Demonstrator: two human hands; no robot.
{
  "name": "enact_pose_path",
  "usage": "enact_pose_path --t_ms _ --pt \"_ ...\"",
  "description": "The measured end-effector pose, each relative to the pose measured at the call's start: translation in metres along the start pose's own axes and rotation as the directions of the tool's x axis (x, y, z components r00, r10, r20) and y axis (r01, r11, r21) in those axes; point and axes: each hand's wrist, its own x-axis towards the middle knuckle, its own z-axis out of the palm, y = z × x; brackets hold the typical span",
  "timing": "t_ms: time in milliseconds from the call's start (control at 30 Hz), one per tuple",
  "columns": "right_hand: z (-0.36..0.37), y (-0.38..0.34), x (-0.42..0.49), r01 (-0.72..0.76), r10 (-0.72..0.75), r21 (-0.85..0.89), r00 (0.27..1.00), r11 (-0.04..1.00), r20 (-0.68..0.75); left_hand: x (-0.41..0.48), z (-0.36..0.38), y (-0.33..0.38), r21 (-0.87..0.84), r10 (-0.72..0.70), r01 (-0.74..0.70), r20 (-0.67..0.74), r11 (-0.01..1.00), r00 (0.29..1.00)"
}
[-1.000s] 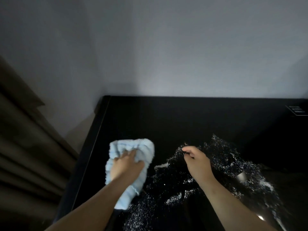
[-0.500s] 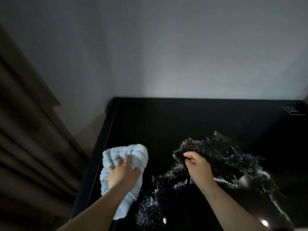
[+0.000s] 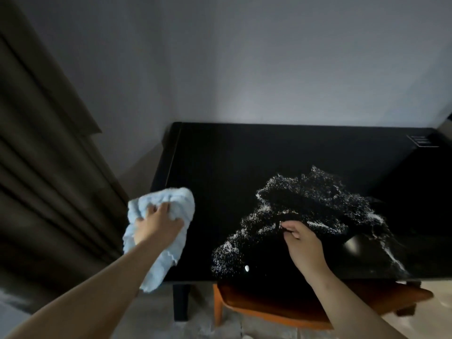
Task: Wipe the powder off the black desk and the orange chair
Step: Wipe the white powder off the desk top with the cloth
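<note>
Left hand (image 3: 156, 225) w/ the light blue cloth (image 3: 160, 231) has slid back toward the near left corner of the tabletop (image 3: 244, 155) vs a sec ago, cloth now hanging partly off the edge. Powder (image 3: 305, 209) looks basically the same spread, center-right, so imo barely any wiping done yet. Left fingers (image 3: 159, 207) curled, gripping the bunched cloth. Right hand (image 3: 303, 245) rests on the powder patch, fingers loosely curled, cant tell if pinching anything. Orange chair (image 3: 269, 311) sits tucked under the front edge, not touched.
</note>
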Motion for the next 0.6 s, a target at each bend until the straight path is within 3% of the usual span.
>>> enact_pose_path --t_ms 133,400,600 --pt "-0.002 0.004 -0.003 0.007 -0.007 0.017 1.0 1.0 0.023 -0.039 0.03 0.006 0.063 -0.061 0.058 0.046 0.996 0.997" --pt "-0.022 0.008 0.018 0.073 -0.069 -0.038 0.992 0.997 0.107 -0.083 0.074 0.082 -0.083 -0.193 0.202 0.099 0.976 0.976" --pt "-0.067 0.031 0.031 0.117 -0.105 -0.068 0.982 0.991 0.155 -0.099 0.114 0.155 -0.179 -0.239 0.247 0.064 0.952 0.969"
